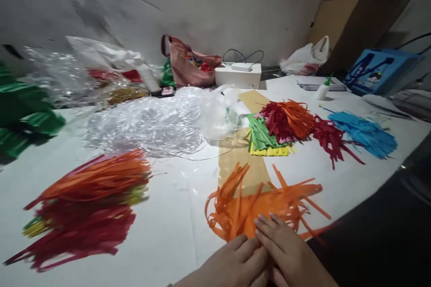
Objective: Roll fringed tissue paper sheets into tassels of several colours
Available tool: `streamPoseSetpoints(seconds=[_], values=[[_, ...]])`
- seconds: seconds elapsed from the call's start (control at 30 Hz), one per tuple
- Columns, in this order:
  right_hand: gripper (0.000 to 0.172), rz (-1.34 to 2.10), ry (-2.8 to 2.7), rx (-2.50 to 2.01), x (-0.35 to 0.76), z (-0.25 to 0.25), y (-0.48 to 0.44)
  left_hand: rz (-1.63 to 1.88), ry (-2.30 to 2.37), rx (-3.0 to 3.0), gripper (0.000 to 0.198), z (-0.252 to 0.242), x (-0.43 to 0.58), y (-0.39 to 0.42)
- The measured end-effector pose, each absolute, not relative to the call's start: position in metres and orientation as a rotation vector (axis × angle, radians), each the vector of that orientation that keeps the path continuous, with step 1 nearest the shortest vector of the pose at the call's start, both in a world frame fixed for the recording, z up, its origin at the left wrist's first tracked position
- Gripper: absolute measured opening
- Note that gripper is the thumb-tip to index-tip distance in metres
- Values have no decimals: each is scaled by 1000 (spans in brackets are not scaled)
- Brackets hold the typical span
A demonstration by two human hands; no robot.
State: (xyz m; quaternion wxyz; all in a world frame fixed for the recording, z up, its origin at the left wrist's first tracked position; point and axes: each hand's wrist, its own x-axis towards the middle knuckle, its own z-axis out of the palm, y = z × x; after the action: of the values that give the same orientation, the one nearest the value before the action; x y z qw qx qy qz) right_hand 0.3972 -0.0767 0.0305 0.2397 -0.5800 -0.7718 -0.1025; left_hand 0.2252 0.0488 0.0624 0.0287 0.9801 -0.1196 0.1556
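Observation:
An orange fringed sheet of thin paper (256, 208) lies at the table's front edge, its cut strips spread left, right and away from me. My left hand (235, 262) is closed at its near edge, fingers curled and pressed together. Right beside it, my right hand (289, 246) bends over the same edge, its fingertips on the orange paper and touching the left fingers. Both thumbs and the gripped edge are mostly hidden under the hands.
Orange (104, 175) and dark red fringed bundles (90, 228) lie at left. Behind are clear plastic strands (151, 121). Green (264, 132), red-orange (292, 119) and blue tassels (365, 132) lie at right, near a glue bottle (322, 91). A pink bag (190, 65) stands by the wall.

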Motion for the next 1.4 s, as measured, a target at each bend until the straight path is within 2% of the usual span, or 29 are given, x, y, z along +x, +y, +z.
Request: streamPoseSetpoints(seconds=[0.07,0.17,0.33,0.43,0.5,0.6,0.67,0.8,0.93,1.1,1.2,1.4], values=[[43,-240,-2121,-1650,402,29,-85,424,-354,3092,19,47,237,51],[37,-236,-2121,-1662,410,24,-93,380,-65,3111,50,37,232,65],[24,-207,-2134,-1521,419,21,-95,457,406,3149,64,55,189,97],[20,-164,-2094,-1446,423,22,-96,604,494,3241,59,70,173,99],[21,-159,-2087,-1411,424,22,-97,679,400,3269,47,75,176,87],[24,-203,-2088,-1393,425,22,-98,556,-65,3215,27,69,199,58],[25,-212,-2076,-1414,425,22,-97,443,-237,3122,25,58,216,41],[28,-155,-1973,-1464,421,25,-94,392,-43,2987,21,43,229,38],[25,-62,-1828,-1523,416,30,-86,420,245,2931,27,46,219,58],[19,-76,-1643,-1604,409,37,-68,497,416,2910,17,51,212,69],[25,-124,-1538,-1710,405,39,-57,500,500,2786,26,51,217,72],[32,-193,-1492,-1933,404,30,-38,233,675,2706,37,51,233,86]])
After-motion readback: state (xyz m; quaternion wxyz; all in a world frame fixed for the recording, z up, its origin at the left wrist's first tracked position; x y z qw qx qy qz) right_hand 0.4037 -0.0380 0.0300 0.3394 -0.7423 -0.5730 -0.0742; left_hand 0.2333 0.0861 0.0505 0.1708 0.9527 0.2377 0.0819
